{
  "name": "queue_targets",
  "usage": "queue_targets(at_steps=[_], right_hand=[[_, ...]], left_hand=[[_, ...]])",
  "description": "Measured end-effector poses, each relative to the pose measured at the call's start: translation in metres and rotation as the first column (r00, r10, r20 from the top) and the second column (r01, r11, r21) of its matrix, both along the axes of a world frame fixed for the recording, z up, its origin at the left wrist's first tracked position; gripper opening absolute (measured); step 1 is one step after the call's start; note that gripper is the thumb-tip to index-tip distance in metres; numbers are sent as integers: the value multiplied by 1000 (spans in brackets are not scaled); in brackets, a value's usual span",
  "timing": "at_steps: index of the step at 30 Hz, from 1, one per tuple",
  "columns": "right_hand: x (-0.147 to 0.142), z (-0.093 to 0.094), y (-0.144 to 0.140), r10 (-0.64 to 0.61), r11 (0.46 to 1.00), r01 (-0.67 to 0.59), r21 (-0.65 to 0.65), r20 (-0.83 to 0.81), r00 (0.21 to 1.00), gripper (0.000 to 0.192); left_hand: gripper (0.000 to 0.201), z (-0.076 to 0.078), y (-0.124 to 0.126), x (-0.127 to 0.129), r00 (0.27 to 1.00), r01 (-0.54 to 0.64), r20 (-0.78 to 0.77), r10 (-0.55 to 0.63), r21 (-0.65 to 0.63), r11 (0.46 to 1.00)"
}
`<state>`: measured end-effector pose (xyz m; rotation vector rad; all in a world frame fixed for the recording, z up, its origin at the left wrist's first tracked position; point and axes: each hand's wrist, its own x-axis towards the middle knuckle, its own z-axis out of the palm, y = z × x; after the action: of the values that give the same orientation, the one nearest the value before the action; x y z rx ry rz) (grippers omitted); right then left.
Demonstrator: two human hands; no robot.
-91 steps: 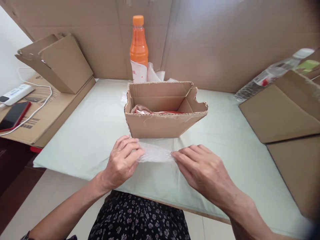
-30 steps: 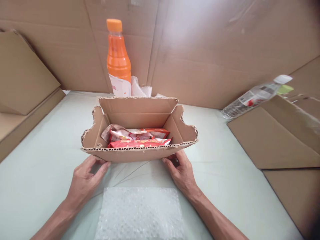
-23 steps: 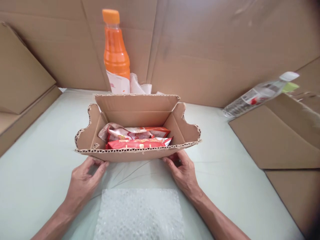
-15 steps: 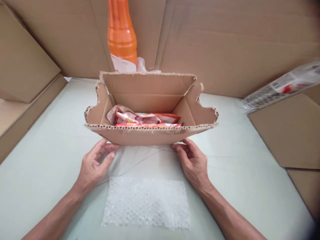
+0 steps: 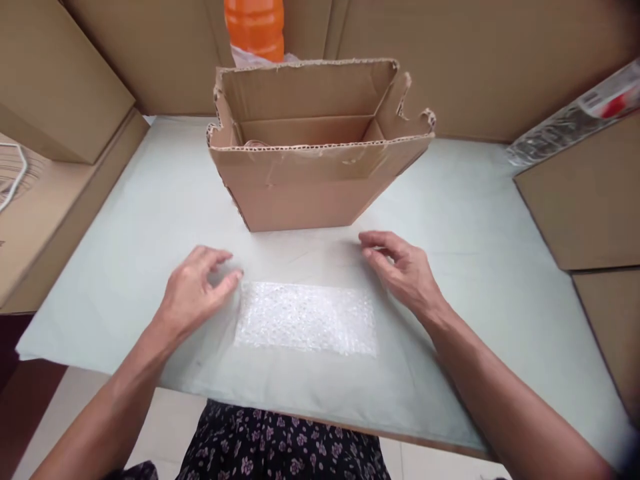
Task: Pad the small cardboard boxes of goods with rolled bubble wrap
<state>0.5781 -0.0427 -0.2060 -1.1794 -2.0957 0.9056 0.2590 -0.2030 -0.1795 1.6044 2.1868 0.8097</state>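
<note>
An open cardboard box (image 5: 305, 187) with jagged flaps stands on the pale green table cover (image 5: 150, 220); its contents are hidden behind the front wall. A flat sheet of bubble wrap (image 5: 306, 318) lies between the box and the table's near edge. My left hand (image 5: 195, 290) hovers at the sheet's left end, fingers apart, holding nothing. My right hand (image 5: 403, 267) is near the sheet's upper right corner, fingers loosely curled and empty. Neither hand touches the box.
An orange drink bottle (image 5: 255, 30) stands behind the box against a cardboard backdrop. Flattened cardboard (image 5: 580, 193) and a clear plastic bottle (image 5: 575, 120) lie at the right. More cardboard (image 5: 55, 87) and a white cable (image 5: 15, 177) sit at the left.
Both hands let go of the box's front lower edge and drew back toward the bubble wrap. The view tilted down, so the snack packets inside the box are no longer visible.
</note>
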Motion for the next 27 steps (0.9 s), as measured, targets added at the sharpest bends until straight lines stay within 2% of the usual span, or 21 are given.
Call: queue_targets(at_steps=[2,4,6,8,11,14,16,18,20,23,25,27], right_hand=[[11,5,-18,94,989,-113,97,181,979,26],[18,5,-40,134,952,-214,217,331,934,26],[21,4,-62,114,909,-260,326,405,907,17],[20,4,-84,93,888,-258,382,399,912,14],[18,8,-115,91,899,-224,376,340,936,17],[16,10,-141,108,914,-219,342,314,943,14],[14,9,-154,136,921,-232,312,301,944,19],[12,6,-162,165,924,-255,284,303,939,31],[11,5,-166,185,923,-279,267,327,927,34],[12,6,-166,231,937,-294,190,295,927,31],[12,10,-163,257,959,-273,75,170,951,28],[10,14,-160,234,967,-233,-100,-1,972,26]], left_hand=[[29,-3,-22,13,986,101,-129,-109,-67,993],[19,-10,-39,27,962,165,-206,-179,-82,983],[13,-16,-47,38,945,214,-240,-224,-66,975],[13,-14,-46,41,934,250,-252,-253,-43,967],[11,-1,-29,37,917,259,-323,-234,36,965],[13,12,5,37,881,279,-422,-214,97,955],[16,13,31,44,869,294,-440,-227,88,952],[27,9,50,54,875,302,-418,-242,82,950],[42,5,54,62,885,340,-374,-277,114,934],[40,6,25,61,872,472,-248,-422,196,860],[45,10,-12,55,827,562,-108,-552,206,801],[60,14,-49,52,768,632,28,-640,132,764]])
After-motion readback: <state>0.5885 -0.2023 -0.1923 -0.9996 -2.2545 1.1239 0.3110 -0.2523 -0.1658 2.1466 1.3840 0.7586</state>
